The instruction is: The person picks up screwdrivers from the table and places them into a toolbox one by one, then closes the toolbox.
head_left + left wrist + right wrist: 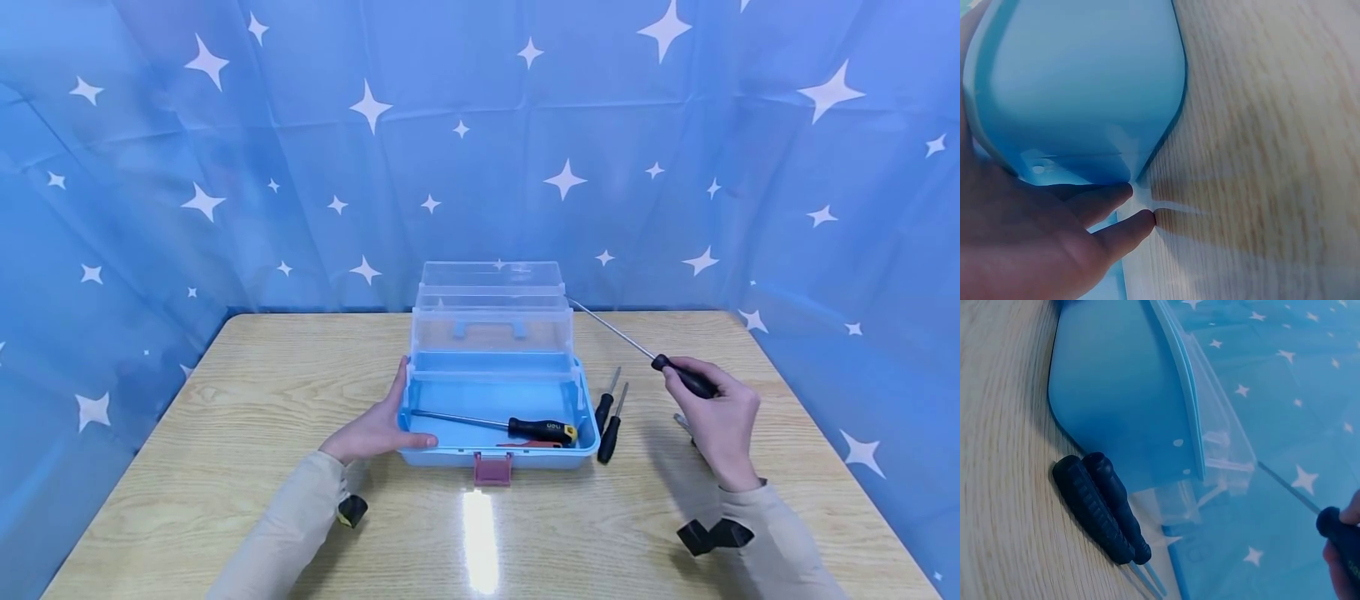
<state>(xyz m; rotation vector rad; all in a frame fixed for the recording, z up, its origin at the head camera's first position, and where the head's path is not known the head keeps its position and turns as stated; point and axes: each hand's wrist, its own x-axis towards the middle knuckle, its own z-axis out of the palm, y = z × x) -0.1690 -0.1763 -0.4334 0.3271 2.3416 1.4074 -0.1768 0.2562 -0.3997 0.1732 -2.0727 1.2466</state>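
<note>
Left hand (375, 432) clasps box (442, 457), apparently steadying it; right hand (723, 421) pinches screwdriver (663, 363) by handle near right edge of surface (262, 392).

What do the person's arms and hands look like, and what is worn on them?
The left hand and right hand wear no gloves. The sleeves are long and pale beige. A black, blocky device sits near each sleeve's end; the left one shows a yellowish edge.

tool (682, 422) mostly hidden behind right hand (722, 417), orange item (534, 444) partly hidden, held screwdriver (1339, 532) cropped in right wrist view
</note>
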